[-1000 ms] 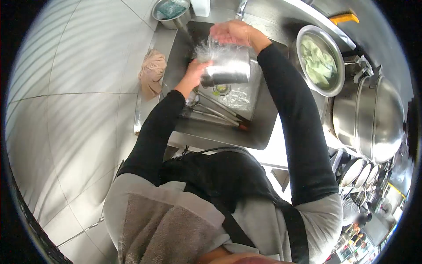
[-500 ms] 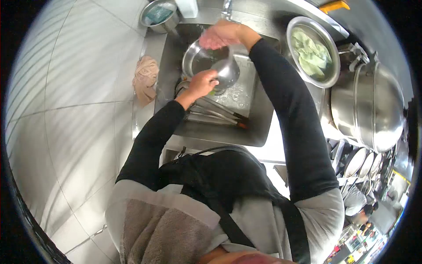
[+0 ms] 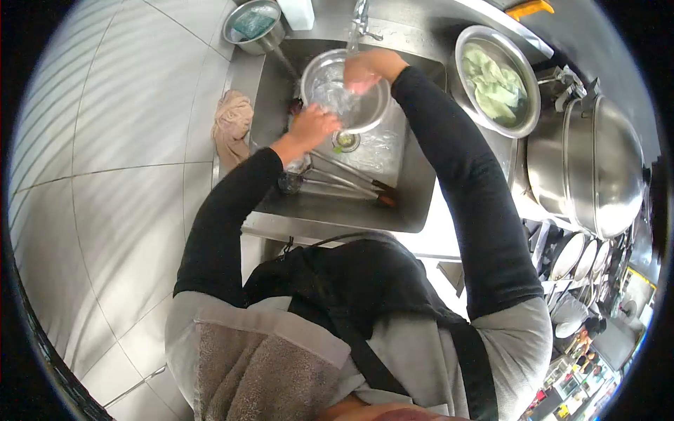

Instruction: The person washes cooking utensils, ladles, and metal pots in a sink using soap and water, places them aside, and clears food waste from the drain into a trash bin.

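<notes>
A round metal bowl (image 3: 381, 111) sits in the sink below the running tap (image 3: 360, 17), with water splashing inside it. My left hand (image 3: 314, 128) is at the bowl's near left rim, its fingers curled on the edge and slightly blurred. Over the bowl's far right side, in the stream, is my right hand (image 3: 368, 70); motion smears its fingers. Close to the bowl's near side is the drain (image 3: 345, 142) with green scraps in it. Several long-handled utensils (image 3: 344, 179) with dark and orange handle ends lie in the sink.
The sink (image 3: 337, 216) has raised walls. A beige cloth (image 3: 233, 125) hangs on its left edge. At back left stands a metal pot (image 3: 265, 43) holding something teal. To the right are a basin (image 3: 460, 91) with pale green cloth and a large lidded pot (image 3: 583, 168).
The bowl has gone from tipped toward me to nearly level, and moved back under the tap. My right hand has shifted right and nearer; my left hand has moved slightly left. Water now splashes in the bowl.
</notes>
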The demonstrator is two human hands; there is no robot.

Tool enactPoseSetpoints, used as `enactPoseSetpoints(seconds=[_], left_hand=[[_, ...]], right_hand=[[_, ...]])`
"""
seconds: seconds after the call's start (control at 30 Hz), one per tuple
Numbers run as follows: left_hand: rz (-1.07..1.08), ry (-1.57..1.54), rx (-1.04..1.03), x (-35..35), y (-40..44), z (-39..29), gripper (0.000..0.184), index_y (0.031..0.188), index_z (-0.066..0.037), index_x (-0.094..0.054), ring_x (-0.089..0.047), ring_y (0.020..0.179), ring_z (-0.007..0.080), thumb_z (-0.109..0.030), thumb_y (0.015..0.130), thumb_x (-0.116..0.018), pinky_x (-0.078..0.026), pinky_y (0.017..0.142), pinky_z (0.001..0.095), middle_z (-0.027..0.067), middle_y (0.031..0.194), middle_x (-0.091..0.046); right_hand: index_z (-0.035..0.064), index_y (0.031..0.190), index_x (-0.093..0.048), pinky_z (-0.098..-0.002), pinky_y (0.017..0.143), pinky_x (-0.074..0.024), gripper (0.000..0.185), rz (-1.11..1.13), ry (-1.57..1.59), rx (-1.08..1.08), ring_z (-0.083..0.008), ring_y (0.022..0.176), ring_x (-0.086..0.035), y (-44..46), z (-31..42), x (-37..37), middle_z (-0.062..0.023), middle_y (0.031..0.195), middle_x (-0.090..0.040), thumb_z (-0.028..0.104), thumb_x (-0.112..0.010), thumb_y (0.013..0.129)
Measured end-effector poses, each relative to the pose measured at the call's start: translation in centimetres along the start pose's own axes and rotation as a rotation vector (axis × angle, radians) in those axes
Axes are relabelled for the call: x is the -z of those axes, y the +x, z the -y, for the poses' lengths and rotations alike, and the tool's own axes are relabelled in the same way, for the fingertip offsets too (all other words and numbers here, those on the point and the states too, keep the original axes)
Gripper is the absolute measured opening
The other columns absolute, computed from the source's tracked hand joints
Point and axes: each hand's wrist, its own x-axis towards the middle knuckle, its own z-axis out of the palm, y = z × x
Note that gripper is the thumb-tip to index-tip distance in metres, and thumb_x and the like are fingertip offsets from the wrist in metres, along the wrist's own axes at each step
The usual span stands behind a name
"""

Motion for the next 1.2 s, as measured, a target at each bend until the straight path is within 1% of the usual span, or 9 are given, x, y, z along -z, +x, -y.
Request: enactPoseSetpoints(seconds=[0.07, 0.17, 0.3, 0.4, 0.7, 0.8, 0.93, 1.07, 1.2], left_hand=[[0.088, -0.092, 0.078, 1.2, 1.6, 1.6, 0.03, 0.108, -0.015, -0.066, -0.061, 0.099, 0.0252, -0.016, 0.078, -0.065, -0.043, 0.089, 0.0411, 0.0039, 0.098, -0.064], [0.262, -0.452, 0.238, 4.4, 5.8, 2.9, 0.04, 0.115, -0.01, -0.063, -0.058, 0.108, 0.0339, -0.014, 0.076, -0.066, -0.046, 0.092, 0.0437, 0.0119, 0.109, -0.067], [0.014, -0.482, 0.199, -4.8, 7.0, 5.1, 0.039, 0.118, -0.01, -0.061, -0.054, 0.117, 0.0322, -0.033, 0.087, -0.063, -0.04, 0.099, 0.0441, 0.0128, 0.119, -0.063], [0.202, -0.384, 0.451, -2.2, 9.1, 4.0, 0.045, 0.113, -0.011, -0.063, -0.061, 0.102, 0.0365, -0.047, 0.087, -0.059, -0.048, 0.083, 0.0456, 0.016, 0.108, -0.067], [-0.155, -1.043, 1.842, -6.5, -6.0, 1.0, 0.081, 0.129, 0.008, -0.053, -0.057, 0.114, 0.0325, -0.062, 0.089, -0.055, -0.045, 0.095, 0.0418, 0.0175, 0.13, -0.057], [-0.424, -1.647, 1.953, -4.4, -8.4, -2.2, 0.066, 0.135, -0.004, -0.05, -0.05, 0.122, 0.0298, -0.057, 0.096, -0.045, -0.04, 0.103, 0.0454, 0.013, 0.138, -0.05], [-0.535, -1.863, 1.833, -4.8, -8.8, -5.9, 0.049, 0.128, -0.008, -0.054, -0.051, 0.118, 0.0279, -0.046, 0.1, -0.037, -0.038, 0.105, 0.0471, 0.0101, 0.131, -0.055], [-0.763, -1.886, 1.803, -2.5, -4.6, -10.1, 0.042, 0.128, -0.008, -0.054, -0.05, 0.122, 0.0292, -0.032, 0.098, -0.037, -0.034, 0.109, 0.0492, 0.0101, 0.135, -0.053], [-0.882, -1.982, 1.802, 2.4, -4.3, -12.9, 0.047, 0.136, -0.009, -0.049, -0.046, 0.129, 0.0301, -0.034, 0.098, -0.035, -0.031, 0.111, 0.0463, 0.01, 0.144, -0.046]], right_hand=[[-0.0024, 0.08, -0.07, -0.0409, 0.072, -0.0532, 0.029, -0.07, -0.074, -0.231, -0.0313, 0.083, -0.067, -0.2, 1.1, 0.3, -0.0198, 0.087, -0.069, 0.023, -0.058, 0.086], [0.0025, 0.113, -0.066, -0.0404, 0.082, -0.0534, 0.035, -0.683, 0.363, 0.249, -0.0304, 0.093, -0.066, 3.4, -0.3, -3.3, -0.0141, 0.102, -0.07, 0.015, -0.067, 0.08], [0.0049, 0.082, -0.07, -0.0448, 0.071, -0.0534, 0.016, -1.104, 0.628, -0.07, -0.0361, 0.079, -0.067, -0.5, 5.6, -7.8, -0.0187, 0.084, -0.069, 0.02, -0.063, 0.081], [0.0072, 0.097, -0.067, -0.0427, 0.083, -0.0511, 0.022, -1.217, 0.573, -0.269, -0.0351, 0.094, -0.064, -9.5, 8.2, -11.9, -0.0163, 0.101, -0.067, 0.025, -0.059, 0.088], [-0.0008, 0.146, -0.03, -0.0515, 0.114, -0.0233, 0.116, -0.757, 0.163, -0.769, -0.0434, 0.141, -0.025, -48.3, 2.1, -33.0, -0.0323, 0.147, -0.028, 0.069, -0.074, 0.065], [-0.0049, 0.147, -0.024, -0.0516, 0.117, -0.0133, 0.129, -0.556, -0.137, -0.966, -0.0448, 0.143, -0.017, -46.7, 0.7, -32.4, -0.0352, 0.15, -0.019, 0.085, -0.061, 0.062], [-0.0023, 0.147, -0.027, -0.0531, 0.117, -0.0129, 0.097, -0.896, 0.004, -0.725, -0.0407, 0.144, -0.02, -32.6, -0.7, -29.2, -0.0266, 0.154, -0.023, 0.066, -0.055, 0.085], [0.0045, 0.144, -0.04, -0.0448, 0.117, -0.0238, 0.065, -0.676, 0.414, 0.063, -0.0342, 0.141, -0.03, -24.9, 0.3, -25.3, -0.0197, 0.152, -0.032, 0.049, -0.046, 0.097], [0.0082, 0.14, -0.047, -0.0457, 0.115, -0.0259, 0.057, -0.66, 0.197, -0.674, -0.0345, 0.137, -0.036, -32.6, -12.0, -22.2, -0.0194, 0.145, -0.044, 0.045, -0.048, 0.096]])
